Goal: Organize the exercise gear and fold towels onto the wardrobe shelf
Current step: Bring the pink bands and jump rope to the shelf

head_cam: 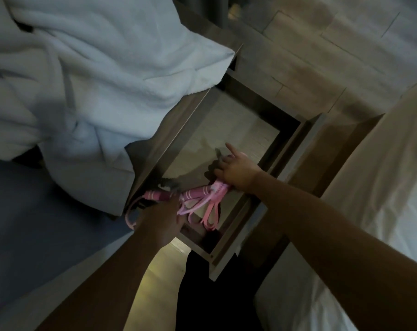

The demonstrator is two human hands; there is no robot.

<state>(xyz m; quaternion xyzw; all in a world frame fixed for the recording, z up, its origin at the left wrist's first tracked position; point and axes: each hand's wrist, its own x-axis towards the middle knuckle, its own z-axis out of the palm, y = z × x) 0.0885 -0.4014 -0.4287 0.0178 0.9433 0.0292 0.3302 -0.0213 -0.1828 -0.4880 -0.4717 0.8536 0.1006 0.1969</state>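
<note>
White towel (88, 75) heaped at L, over drawer's (169, 149) L edge. L hand (162, 218) at drawer's near-L corner, fingers curled round one end of pink exercise gear (193, 194). Gear stretches across drawer's near end btwn both hands, loops hanging. R hand (238, 170) grasps its other end, index finger straight.

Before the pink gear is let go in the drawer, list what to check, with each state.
1. Drawer open: ok.
2. Drawer floor bare beyond the gear: ok.
3. Left hand grips the jump rope: ok.
4. Rope cord all inside the drawer: not ok, a loop hangs over the edge.
5. Right hand hold on the pink bands: cannot tell.
6. White towel folded: not ok, crumpled.
</note>
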